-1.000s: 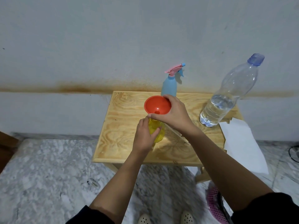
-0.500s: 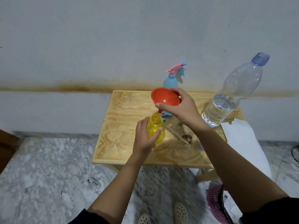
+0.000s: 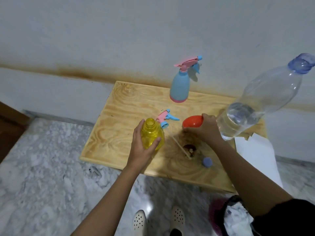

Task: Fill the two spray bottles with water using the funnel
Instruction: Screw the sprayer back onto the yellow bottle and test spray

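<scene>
The left hand [image 3: 143, 147] grips the uncapped yellow spray bottle [image 3: 151, 133] mid-table [image 3: 115, 116], with bare plywood between it and the left edge. The right hand [image 3: 207, 129], well apart, holds the red funnel [image 3: 192, 121] just beside the water bottle [image 3: 255, 106] at the right edge. The blue spray bottle [image 3: 179, 87] stands at the back edge.

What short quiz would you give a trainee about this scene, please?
1. What does the right hand hold? A funnel; B spoon; C cup.
2. True or false: the blue bottle stands upright on the table.
3. Fill in: the left hand grips the ___ bottle.
Key: 1 A; 2 true; 3 yellow, the yellow bottle.
</scene>
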`<state>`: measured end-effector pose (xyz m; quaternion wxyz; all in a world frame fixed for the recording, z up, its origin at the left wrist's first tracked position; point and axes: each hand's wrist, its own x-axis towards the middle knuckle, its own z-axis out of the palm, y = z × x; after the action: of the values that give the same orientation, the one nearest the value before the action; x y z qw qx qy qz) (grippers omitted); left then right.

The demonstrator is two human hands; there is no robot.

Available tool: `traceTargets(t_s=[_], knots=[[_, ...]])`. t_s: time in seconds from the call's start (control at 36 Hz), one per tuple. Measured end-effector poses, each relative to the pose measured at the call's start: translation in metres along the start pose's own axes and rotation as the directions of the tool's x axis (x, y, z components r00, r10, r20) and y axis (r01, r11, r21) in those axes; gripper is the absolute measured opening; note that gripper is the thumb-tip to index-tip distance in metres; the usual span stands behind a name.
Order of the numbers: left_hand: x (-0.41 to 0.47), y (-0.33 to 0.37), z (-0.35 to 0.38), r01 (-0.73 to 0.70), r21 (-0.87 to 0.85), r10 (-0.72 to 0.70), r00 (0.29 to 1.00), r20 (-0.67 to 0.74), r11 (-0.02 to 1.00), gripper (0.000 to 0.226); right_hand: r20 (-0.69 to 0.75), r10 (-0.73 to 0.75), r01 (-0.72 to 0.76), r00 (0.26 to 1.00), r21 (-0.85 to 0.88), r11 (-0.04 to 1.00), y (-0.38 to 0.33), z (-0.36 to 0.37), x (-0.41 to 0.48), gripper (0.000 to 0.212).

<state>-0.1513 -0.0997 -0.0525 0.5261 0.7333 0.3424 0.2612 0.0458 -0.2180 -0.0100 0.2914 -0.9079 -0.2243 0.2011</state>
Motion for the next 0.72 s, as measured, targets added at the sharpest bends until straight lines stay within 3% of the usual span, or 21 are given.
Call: traceTargets(t_s=[0.36, 0.47, 0.61, 0.72], knots=[[-0.001, -0.003, 0.006, 0.01, 0.07, -0.007, 0.999, -0.032, 0.998, 0.075, 0.04, -0.04, 0.039, 0.998, 0.019, 0.999, 0.027, 0.011, 0.022, 0.104], [-0.002, -0.002, 0.005, 0.016, 0.074, -0.015, 1.0, -0.014, 0.997, 0.077, -0.008, -0.089, 0.089, 0.996, -0.038, 0.995, 0.023, 0.011, 0.022, 0.103], [-0.002, 0.001, 0.003, 0.012, 0.084, -0.012, 1.0, -0.001, 0.996, 0.077, -0.188, -0.321, 0.313, 0.928, -0.074, 0.947, -0.005, 0.014, 0.019, 0.075], [-0.003, 0.001, 0.002, 0.002, 0.096, -0.004, 1.0, 0.016, 0.995, 0.075, -0.114, -0.383, 0.386, 0.917, 0.012, 0.922, -0.029, 0.035, 0.021, 0.035]])
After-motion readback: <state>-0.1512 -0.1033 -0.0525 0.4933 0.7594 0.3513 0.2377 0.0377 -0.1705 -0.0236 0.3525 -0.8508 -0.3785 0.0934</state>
